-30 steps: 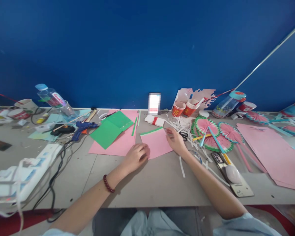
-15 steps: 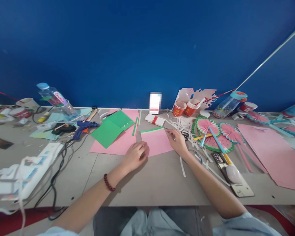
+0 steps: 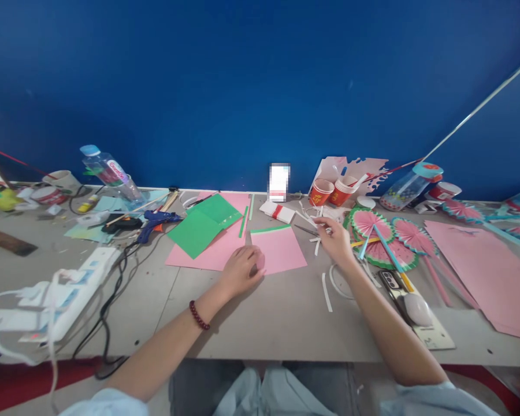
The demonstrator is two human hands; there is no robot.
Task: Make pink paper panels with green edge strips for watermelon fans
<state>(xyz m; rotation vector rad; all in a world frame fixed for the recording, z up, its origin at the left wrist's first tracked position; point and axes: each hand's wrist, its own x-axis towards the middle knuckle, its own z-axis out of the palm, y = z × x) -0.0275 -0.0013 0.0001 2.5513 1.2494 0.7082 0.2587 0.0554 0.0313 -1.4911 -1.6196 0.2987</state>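
Observation:
My left hand point(image 3: 244, 270) is closed, its curled fingers gripping the lower left corner of a pink paper sheet point(image 3: 281, 252). A narrow green strip point(image 3: 271, 229) with a pale edge runs along the top of that sheet. To the right of the sheet, my right hand point(image 3: 334, 238) is closed around scissors point(image 3: 307, 230); their thin grey blades point left and the handles are hidden under my fingers. White paper scraps point(image 3: 317, 247) lie close to this hand. Left of the sheet, green paper point(image 3: 196, 233) overlaps a larger pink sheet point(image 3: 186, 259).
Watermelon-patterned paper fans point(image 3: 372, 226), a phone point(image 3: 389, 281) and a white mouse point(image 3: 417, 309) lie at right. Red paper cups point(image 3: 320, 192) stand behind. On the left are a blue glue gun point(image 3: 153, 224), a bottle point(image 3: 112, 173) and a power strip point(image 3: 75, 297) with trailing cords.
My right hand has left the sheet's upper right corner, moved right and closed on the scissors. My left hand stays on the sheet. The view has shifted slightly.

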